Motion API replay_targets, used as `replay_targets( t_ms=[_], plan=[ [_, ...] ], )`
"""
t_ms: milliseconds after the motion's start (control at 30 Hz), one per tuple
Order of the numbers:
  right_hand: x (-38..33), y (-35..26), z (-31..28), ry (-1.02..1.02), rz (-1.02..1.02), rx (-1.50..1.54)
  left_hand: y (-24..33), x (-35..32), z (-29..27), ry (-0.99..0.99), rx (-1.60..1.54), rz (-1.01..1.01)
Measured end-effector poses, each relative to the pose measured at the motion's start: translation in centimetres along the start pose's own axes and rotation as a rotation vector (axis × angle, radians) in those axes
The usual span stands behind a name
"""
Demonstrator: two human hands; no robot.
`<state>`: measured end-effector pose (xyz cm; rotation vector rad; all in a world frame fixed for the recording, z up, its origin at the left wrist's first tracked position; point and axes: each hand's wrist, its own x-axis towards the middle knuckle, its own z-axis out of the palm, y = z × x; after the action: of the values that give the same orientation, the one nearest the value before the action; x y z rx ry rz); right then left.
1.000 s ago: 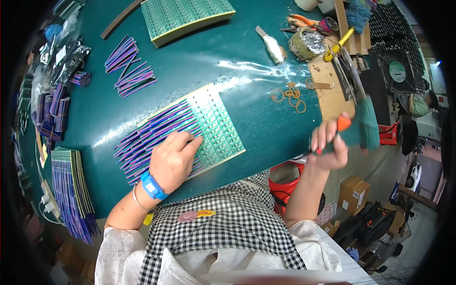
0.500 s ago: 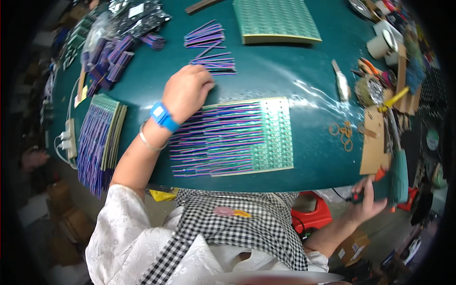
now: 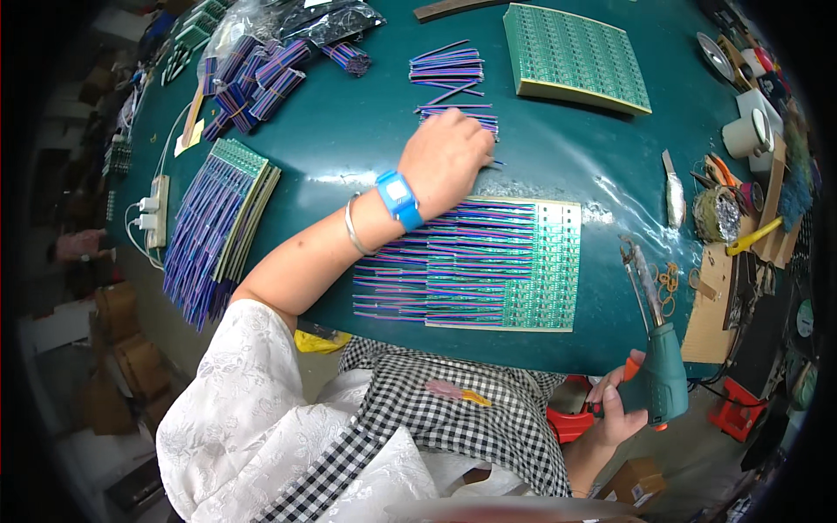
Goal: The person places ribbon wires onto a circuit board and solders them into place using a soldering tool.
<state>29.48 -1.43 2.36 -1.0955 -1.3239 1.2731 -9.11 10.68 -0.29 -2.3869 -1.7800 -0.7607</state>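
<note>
My left hand (image 3: 446,159), with a blue wristband, reaches out over the table and rests on a small bunch of purple-and-blue wires (image 3: 460,113). Whether its fingers grip any wires is hidden. Below my forearm lies a green circuit board panel (image 3: 532,266) with many wires laid in rows across it. My right hand (image 3: 621,408) is at the table's near edge, closed around the handle of a teal soldering gun (image 3: 658,366) whose metal tip points up over the table.
A stack of wired panels (image 3: 218,213) lies at the left, bundled wires (image 3: 257,78) at the far left, and a stack of bare green panels (image 3: 575,57) at the far side. A power strip (image 3: 153,213), tape rolls (image 3: 745,135), rubber bands (image 3: 670,281) and tools crowd the edges.
My left hand has moved from the wired panel out to the loose wire bunch farther away. My right hand has dropped below the table edge and now holds the soldering gun upright.
</note>
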Motion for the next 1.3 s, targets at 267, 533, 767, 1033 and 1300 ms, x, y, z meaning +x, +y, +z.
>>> replay_targets(
  t_ms=[267,533,767,1033,1300],
  plan=[
    [-2.7,-0.5,-0.1,-0.020,0.207,0.212,8.8,-3.4,-3.0,-0.185,-0.414,0.139],
    [-5.6,-0.1,-0.7,-0.086,0.332,0.248,10.1,-5.7,-0.3,-0.208,-0.498,0.164],
    [-6.1,0.8,-1.1,-0.117,0.355,0.231,10.5,-6.3,-0.5,-0.280,-0.443,0.115],
    [-5.7,1.0,-0.8,-0.167,0.432,0.105,10.4,-7.0,-0.4,-0.270,-0.403,0.126],
    [-5.6,1.5,-0.1,-0.154,0.445,0.024,10.4,-7.2,-0.3,-0.244,-0.409,0.132]
  ],
)
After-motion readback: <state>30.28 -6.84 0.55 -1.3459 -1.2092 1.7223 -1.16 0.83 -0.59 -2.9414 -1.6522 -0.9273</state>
